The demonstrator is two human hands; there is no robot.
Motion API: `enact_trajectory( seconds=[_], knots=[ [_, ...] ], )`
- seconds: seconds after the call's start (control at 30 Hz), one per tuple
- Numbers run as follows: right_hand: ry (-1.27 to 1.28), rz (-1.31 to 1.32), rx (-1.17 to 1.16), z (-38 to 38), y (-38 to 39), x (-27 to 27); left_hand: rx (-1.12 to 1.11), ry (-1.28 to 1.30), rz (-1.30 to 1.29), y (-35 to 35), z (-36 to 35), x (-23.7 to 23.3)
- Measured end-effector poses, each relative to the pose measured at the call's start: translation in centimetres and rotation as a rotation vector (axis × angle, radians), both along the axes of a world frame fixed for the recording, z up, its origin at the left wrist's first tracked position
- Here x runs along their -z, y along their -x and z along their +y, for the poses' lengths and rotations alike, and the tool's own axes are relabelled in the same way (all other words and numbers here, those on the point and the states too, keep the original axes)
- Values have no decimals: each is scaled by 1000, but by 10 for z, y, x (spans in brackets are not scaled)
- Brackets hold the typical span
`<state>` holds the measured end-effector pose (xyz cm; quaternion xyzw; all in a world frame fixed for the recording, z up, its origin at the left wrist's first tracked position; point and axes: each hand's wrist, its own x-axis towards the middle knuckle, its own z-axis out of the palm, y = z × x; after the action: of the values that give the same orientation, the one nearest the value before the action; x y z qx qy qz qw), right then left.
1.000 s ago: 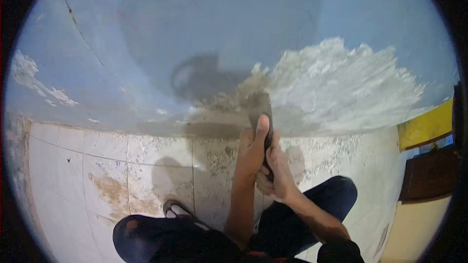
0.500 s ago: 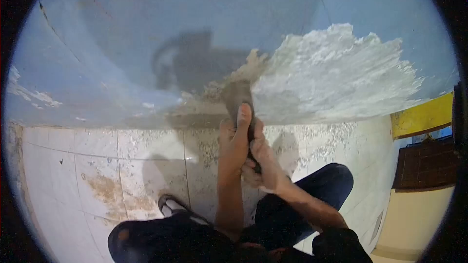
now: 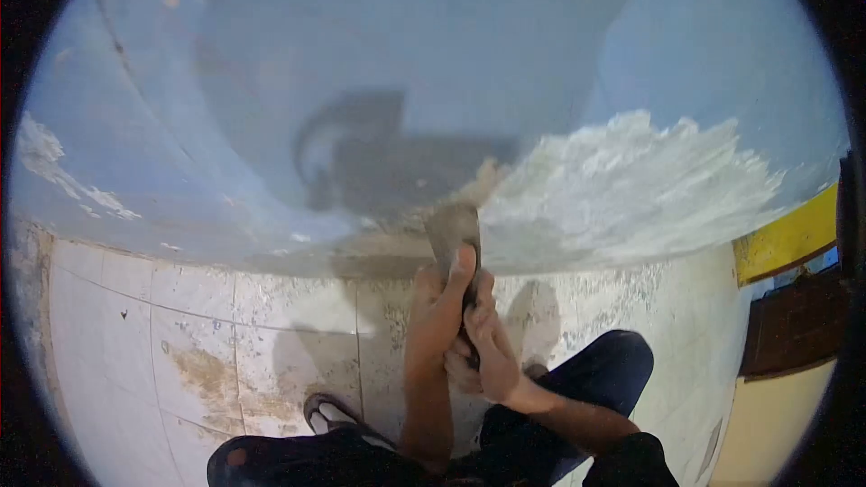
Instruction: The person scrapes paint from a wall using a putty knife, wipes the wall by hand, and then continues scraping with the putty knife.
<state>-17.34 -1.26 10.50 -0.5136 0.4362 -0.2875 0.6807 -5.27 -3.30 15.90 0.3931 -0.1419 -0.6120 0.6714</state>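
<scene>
"Gripping firmly now, both hands curled tight around the scraper [image 3: 454, 227]! Left hand [image 3: 433, 316] up top, thumb laid along the tool; right hand [image 3: 496, 352] wrapped just below."

"And the blade?"

"Just beyond that left thumb, at the wall [image 3: 722, 63]. Whether its edge actually touches, I can't tell."

"What's the danger?"

"A snag, I'd say! That pale patch [image 3: 631, 189], ahead and right of the hands, has a ragged rim; catch it hard and the blade could skid. Too steep an angle might gouge the surface."

"Knuckles, too?"

"Possibly: they're close to the wall's foot, so a slip could scrape them."

"Look at those textures!"

"Lovely contrast: smooth blue paint, then chalky, rough white, jagged like torn paper. The blade's flat, flaring wider towards its end, dull grey-brown."

"And below the hands?"

"Pale floor [image 3: 198, 307] tiles, gritty with scattered flakes [image 3: 622, 307]. Those could slide under the sandalled foot [image 3: 332, 410], back and left of the hands."
</scene>
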Motion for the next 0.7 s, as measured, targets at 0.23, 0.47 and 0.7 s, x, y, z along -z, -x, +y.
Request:
enact_trajectory(
  seconds=[0.23,0.47,0.7],
  knots=[
    [-288,-304,-104,-23,-21,-50,-231,-164,-395,-4,-12,1],
    [227,392,-266,-26,40,-87,3,180,260,49,-9,13],
    [673,864,1081,101,276,-39,535,788,-82,135,-5,-17]
  ],
)
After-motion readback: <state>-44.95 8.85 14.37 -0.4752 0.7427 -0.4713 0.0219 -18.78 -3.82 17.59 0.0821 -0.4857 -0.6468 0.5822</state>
